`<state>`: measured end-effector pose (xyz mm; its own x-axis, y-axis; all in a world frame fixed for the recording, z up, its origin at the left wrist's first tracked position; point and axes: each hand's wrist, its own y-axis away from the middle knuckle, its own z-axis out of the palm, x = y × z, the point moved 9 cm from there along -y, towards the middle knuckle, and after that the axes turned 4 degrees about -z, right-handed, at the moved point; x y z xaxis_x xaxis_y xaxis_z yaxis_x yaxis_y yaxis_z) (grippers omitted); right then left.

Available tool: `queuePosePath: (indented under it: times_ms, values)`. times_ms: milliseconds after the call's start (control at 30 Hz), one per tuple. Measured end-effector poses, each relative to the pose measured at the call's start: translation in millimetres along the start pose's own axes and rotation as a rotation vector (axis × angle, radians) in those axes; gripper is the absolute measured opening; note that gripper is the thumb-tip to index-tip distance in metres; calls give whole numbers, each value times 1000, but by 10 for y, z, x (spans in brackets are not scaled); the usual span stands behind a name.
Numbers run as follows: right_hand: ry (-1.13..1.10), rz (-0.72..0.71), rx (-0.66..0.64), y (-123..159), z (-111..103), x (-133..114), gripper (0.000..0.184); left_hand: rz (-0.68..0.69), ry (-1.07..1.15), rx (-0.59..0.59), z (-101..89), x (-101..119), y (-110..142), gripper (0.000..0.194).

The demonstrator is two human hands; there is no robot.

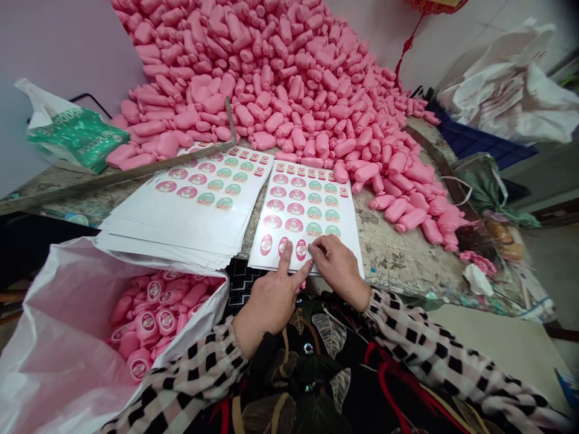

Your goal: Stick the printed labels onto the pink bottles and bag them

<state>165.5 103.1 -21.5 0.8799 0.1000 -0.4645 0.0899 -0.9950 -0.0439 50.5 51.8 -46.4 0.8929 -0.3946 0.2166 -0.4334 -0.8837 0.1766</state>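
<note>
A sheet of oval pink and green labels (307, 205) lies on the worn table (402, 259), with its lowest row close to my hands. My left hand (271, 298) rests on the sheet's lower edge, its index finger extended beside a label and its thumb spread away. My right hand (337, 268) touches the sheet just right of that, its fingertips gathered at a label; whether they grip it is hidden. A stack of label sheets (190, 208) lies to the left. Labelled pink bottles (156, 316) fill an open white bag (58, 337) below it.
A large heap of unlabelled pink bottles (271, 78) spreads across the back of the table. A long metal strip (122, 169) lies by the stack. A green plastic bag (76, 135) sits far left; a blue crate (470, 135) and white bag (511, 90) stand right.
</note>
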Motion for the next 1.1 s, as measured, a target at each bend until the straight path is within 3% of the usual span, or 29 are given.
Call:
queuePosePath:
  times_ms: [233, 500, 600, 767, 867, 933, 1033, 1100]
  values:
    - [74, 119, -60, -75, -19, 22, 22, -22, -16, 20, -10, -11, 4, 66]
    - [144, -46, 96, -105, -373, -311, 19, -33, -26, 42, 23, -20, -2, 66]
    - [15, 16, 94, -131, -414, -186, 21, -25, 5, 65, 14, -21, 1, 62]
    - [-354, 121, 55, -139, -234, 181, 28, 63, 158, 102, -55, -29, 41, 65]
    - [-629, 179, 66, -119, -163, 348, 31, 155, 362, 145, -146, -46, 156, 61]
    - [-772, 222, 88, -91, -177, 411, 32, 137, 574, 202, -260, -122, 244, 55]
    - [-915, 220, 123, -43, -274, 364, 28, -122, 1042, 268, -374, -370, 304, 49]
    - [-977, 180, 116, -9, -339, 238, 25, -272, 1481, 226, -350, -420, 255, 45]
